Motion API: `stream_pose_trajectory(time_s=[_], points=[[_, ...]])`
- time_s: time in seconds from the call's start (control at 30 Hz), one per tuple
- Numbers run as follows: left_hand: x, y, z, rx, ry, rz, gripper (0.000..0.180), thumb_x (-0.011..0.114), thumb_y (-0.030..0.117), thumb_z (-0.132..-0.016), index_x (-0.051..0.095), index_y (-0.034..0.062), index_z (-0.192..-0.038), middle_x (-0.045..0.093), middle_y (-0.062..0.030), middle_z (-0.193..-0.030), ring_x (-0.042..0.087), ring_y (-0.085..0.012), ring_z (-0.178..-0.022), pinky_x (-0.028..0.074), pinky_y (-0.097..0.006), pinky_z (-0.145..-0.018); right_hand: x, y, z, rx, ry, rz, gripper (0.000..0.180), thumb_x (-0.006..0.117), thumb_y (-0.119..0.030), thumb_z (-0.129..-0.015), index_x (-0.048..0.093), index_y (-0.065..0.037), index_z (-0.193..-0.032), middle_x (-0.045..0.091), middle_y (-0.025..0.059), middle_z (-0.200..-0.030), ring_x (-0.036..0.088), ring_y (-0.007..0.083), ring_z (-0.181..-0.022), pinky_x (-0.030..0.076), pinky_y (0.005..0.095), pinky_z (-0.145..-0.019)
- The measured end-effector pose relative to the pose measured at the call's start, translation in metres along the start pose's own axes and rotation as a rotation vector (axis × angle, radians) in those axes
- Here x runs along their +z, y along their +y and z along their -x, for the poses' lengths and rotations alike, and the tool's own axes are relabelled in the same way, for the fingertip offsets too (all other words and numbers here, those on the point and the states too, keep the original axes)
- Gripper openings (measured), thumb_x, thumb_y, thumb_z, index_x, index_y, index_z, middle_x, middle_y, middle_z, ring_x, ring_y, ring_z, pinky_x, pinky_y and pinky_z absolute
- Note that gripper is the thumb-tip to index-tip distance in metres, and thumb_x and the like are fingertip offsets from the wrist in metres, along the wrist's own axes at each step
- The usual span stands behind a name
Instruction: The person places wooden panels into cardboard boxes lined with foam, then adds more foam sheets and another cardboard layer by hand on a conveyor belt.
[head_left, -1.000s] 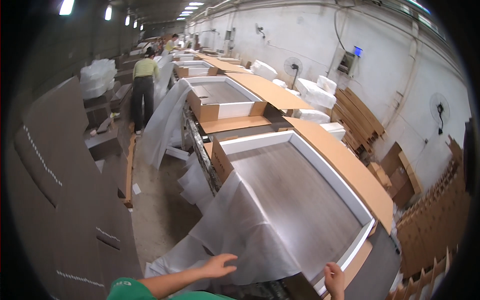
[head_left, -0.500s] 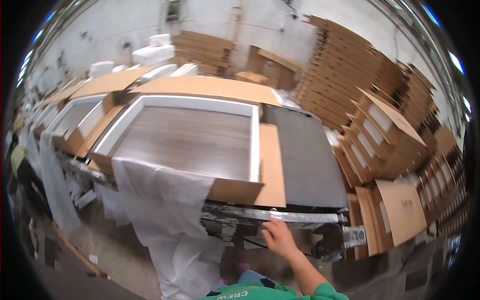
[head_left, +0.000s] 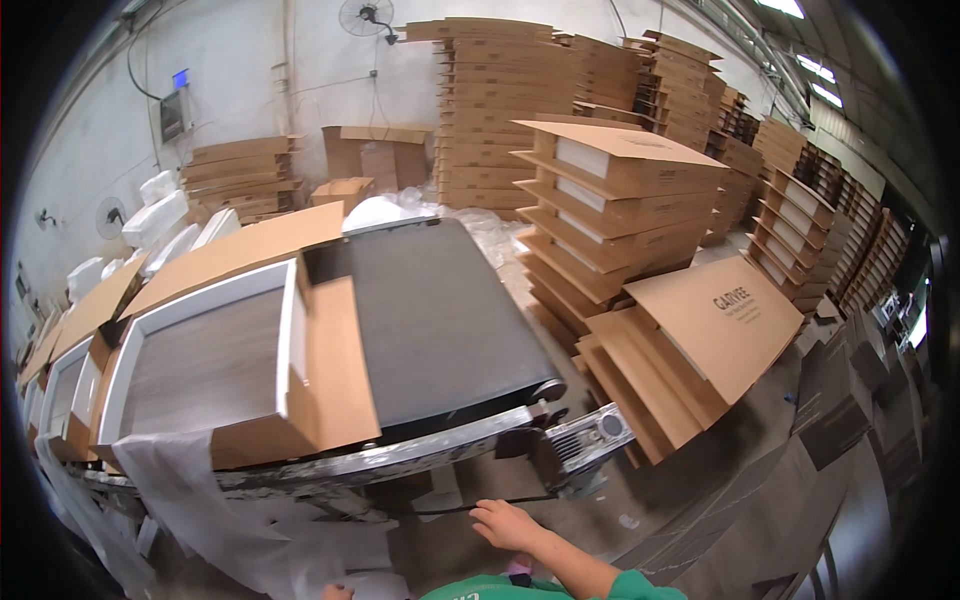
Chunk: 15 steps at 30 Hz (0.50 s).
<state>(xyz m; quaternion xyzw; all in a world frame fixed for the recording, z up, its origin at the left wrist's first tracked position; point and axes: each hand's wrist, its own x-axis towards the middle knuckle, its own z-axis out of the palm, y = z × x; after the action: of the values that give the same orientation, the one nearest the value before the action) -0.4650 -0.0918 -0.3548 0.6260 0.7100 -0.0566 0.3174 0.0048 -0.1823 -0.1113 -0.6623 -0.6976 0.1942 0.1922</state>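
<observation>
The open carton (head_left: 250, 442) lay on the conveyor belt (head_left: 435, 310), its long axis seemingly along the belt and its end flap (head_left: 338, 360) pointing right. Plastic film (head_left: 175, 490) hung from its near side toward the floor. The right hand (head_left: 507, 526) was empty, fingers loosely bent and slightly apart, just below a dark cable (head_left: 535, 499); contact was unclear. The left hand (head_left: 338, 593) was mostly cut off, its fingers' state impossible to tell.
</observation>
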Motion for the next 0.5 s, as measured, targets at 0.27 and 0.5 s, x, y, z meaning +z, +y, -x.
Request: stream_pose_trajectory(time_s=[0.27, 0.5], points=[[-0.012, 0.365, 0.093, 0.487, -0.437, 0.113, 0.038, 0.061, 0.041, -0.079, 0.068, 0.0046, -0.072, 0.064, -0.0057, -0.062, 0.062, -0.016, -0.06, 0.049, -0.029, -0.064, -0.06, 0.14, 0.116, 0.341, 0.258, -0.042, 0.024, 0.057, -0.024, -0.08, 0.062, -0.007, -0.096, 0.063, 0.0114, -0.094, 0.058, 0.0317, -0.09, 0.047, 0.039, -0.078], [-0.016, 0.513, 0.118, 0.857, -0.543, -0.058, 0.04, 0.059, 0.044, -0.081, 0.067, 0.0048, -0.081, 0.063, -0.0075, -0.067, 0.059, -0.0153, -0.062, 0.047, -0.027, -0.061, -0.083, 0.177, 0.16, 0.599, 0.474, -0.158, 0.025, 0.056, -0.025, -0.083, 0.065, -0.004, -0.073, 0.064, 0.0099, -0.067, 0.062, 0.0276, -0.062, 0.049, 0.0367, -0.061]])
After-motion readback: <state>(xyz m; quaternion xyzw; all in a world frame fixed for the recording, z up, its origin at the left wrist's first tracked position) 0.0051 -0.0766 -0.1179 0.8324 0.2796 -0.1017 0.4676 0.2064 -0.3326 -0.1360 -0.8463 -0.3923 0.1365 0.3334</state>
